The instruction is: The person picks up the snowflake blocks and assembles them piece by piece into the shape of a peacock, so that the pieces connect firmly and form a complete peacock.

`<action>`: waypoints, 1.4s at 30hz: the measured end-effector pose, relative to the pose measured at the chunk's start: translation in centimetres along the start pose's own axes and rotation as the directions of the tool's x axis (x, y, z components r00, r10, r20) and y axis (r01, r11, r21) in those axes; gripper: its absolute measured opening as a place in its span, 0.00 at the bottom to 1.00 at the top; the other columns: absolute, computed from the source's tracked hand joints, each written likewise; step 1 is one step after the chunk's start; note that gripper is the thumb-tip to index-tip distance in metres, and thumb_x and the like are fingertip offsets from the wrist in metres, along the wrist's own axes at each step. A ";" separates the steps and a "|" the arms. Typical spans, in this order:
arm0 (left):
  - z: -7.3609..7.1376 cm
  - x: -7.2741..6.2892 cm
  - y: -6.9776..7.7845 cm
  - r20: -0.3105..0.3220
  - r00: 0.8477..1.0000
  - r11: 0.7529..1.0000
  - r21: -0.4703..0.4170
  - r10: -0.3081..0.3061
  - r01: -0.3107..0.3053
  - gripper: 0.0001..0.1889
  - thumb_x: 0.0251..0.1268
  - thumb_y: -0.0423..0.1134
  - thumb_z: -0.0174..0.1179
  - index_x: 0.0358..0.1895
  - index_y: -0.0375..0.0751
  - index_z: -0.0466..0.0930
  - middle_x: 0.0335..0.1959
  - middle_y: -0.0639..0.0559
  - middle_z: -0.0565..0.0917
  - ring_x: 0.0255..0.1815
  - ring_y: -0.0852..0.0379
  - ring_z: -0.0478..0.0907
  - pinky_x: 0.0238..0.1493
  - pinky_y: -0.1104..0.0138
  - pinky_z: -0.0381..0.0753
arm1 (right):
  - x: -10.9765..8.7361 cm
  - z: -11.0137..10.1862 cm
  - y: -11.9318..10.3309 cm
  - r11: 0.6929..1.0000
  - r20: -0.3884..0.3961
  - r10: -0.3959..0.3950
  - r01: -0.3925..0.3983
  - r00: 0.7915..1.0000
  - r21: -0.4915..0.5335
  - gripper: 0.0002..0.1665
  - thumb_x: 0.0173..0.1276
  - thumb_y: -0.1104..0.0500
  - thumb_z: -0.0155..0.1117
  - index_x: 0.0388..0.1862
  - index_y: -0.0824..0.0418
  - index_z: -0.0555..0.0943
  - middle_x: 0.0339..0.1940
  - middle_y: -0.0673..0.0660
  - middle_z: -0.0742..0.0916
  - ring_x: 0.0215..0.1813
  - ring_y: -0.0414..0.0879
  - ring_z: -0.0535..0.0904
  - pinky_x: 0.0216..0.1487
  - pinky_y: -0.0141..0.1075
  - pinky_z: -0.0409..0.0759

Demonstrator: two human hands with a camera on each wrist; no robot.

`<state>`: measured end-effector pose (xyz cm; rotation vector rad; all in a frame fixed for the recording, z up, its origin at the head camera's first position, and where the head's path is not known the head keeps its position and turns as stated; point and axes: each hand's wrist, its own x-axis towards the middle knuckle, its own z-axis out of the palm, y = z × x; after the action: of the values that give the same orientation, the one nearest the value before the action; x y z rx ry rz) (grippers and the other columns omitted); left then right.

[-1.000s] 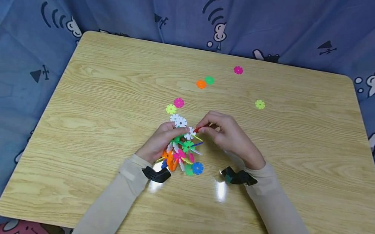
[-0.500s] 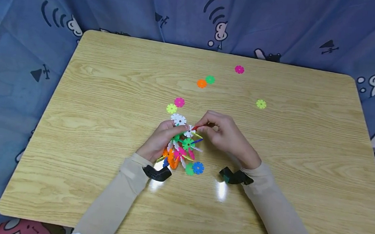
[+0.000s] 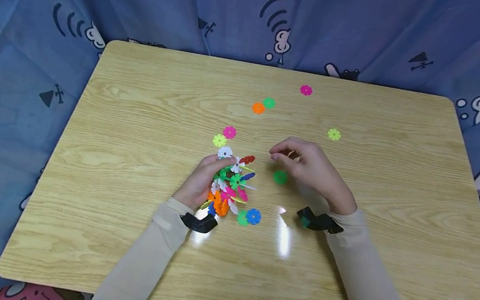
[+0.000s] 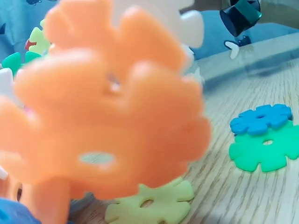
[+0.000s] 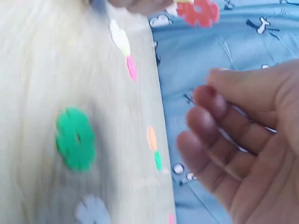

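A blue cartoon-print curtain [image 3: 234,16] hangs behind a wood-grain table [image 3: 140,112]; over the table hovers the right hand [image 3: 311,163], fingers loosely bent, thumb and fingertips pinching nothing; the left hand [image 3: 199,181] grips a cluster of interlocked notched flower discs [image 3: 237,182] near the table's middle, thumb along its top, the other fingers mostly hidden; a red disc [image 3: 247,159] juts from the cluster's far right edge; below the right hand lies 1 loose green disc [image 3: 280,177]; a blue disc [image 3: 253,216] overlaps another green disc [image 3: 242,218] nearer the person; beyond the left hand, 1 white disc [image 3: 225,152], 1 yellow disc [image 3: 219,140] and 1 pink disc [image 3: 229,132] form a row; farther off, an orange disc [image 3: 258,108] sits beside a 3rd green disc [image 3: 269,103].
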<state>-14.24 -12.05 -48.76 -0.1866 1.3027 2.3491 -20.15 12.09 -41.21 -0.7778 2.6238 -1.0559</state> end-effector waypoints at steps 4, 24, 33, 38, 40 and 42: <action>-0.3 0.0 0.0 0.000 1.000 1.000 -0.010 0.001 -0.001 0.11 0.75 0.40 0.54 0.32 0.47 0.82 0.31 0.58 0.85 0.34 0.64 0.84 0.41 0.74 0.85 | -0.1 -0.5 0.5 0.993 0.078 0.038 -0.029 0.996 -0.112 0.06 0.70 0.64 0.67 0.44 0.62 0.87 0.39 0.56 0.88 0.42 0.47 0.79 0.44 0.39 0.80; 0.1 -0.3 -0.2 0.049 0.999 0.992 0.130 0.002 -0.009 0.08 0.74 0.39 0.55 0.35 0.43 0.79 0.27 0.58 0.85 0.29 0.64 0.85 0.37 0.74 0.86 | 0.0 1.0 1.6 0.917 0.183 0.174 -0.092 0.968 -0.388 0.11 0.69 0.61 0.69 0.47 0.60 0.79 0.43 0.57 0.82 0.46 0.52 0.77 0.46 0.48 0.80; 0.6 -0.1 -0.2 0.077 0.997 0.983 0.184 -0.012 -0.002 0.08 0.73 0.39 0.55 0.35 0.40 0.78 0.25 0.58 0.84 0.26 0.64 0.83 0.34 0.75 0.84 | 0.2 1.0 1.4 0.985 0.028 0.109 -0.104 0.994 -0.138 0.11 0.76 0.65 0.58 0.53 0.62 0.83 0.50 0.58 0.87 0.45 0.51 0.79 0.49 0.45 0.79; 0.6 -0.2 0.0 0.072 0.997 0.978 0.209 -0.017 0.001 0.08 0.73 0.40 0.55 0.35 0.41 0.78 0.26 0.58 0.84 0.28 0.64 0.83 0.36 0.75 0.84 | 0.0 1.3 0.0 1.000 -0.001 0.030 -0.030 1.000 0.010 0.11 0.74 0.66 0.61 0.51 0.60 0.85 0.45 0.56 0.90 0.41 0.48 0.79 0.44 0.41 0.80; 0.6 -0.2 0.1 0.073 0.997 0.975 0.222 -0.017 0.001 0.08 0.73 0.40 0.55 0.35 0.40 0.79 0.26 0.58 0.84 0.28 0.65 0.83 0.37 0.75 0.83 | 0.0 1.5 -0.5 0.999 0.001 -0.011 0.011 1.000 0.040 0.10 0.73 0.67 0.62 0.49 0.60 0.86 0.44 0.55 0.90 0.40 0.47 0.80 0.44 0.40 0.81; 0.5 -0.2 0.1 0.074 0.997 0.973 0.230 -0.018 0.001 0.08 0.73 0.40 0.55 0.36 0.40 0.79 0.27 0.58 0.84 0.29 0.65 0.83 0.38 0.76 0.83 | -0.1 1.7 -1.0 0.997 0.011 -0.045 0.044 0.999 0.056 0.10 0.73 0.68 0.62 0.48 0.61 0.86 0.43 0.55 0.90 0.40 0.47 0.80 0.43 0.38 0.80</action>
<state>-14.03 -11.71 -48.36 -0.0307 1.5185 2.1531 -19.01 10.60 -41.78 -0.8317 2.5661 -1.1268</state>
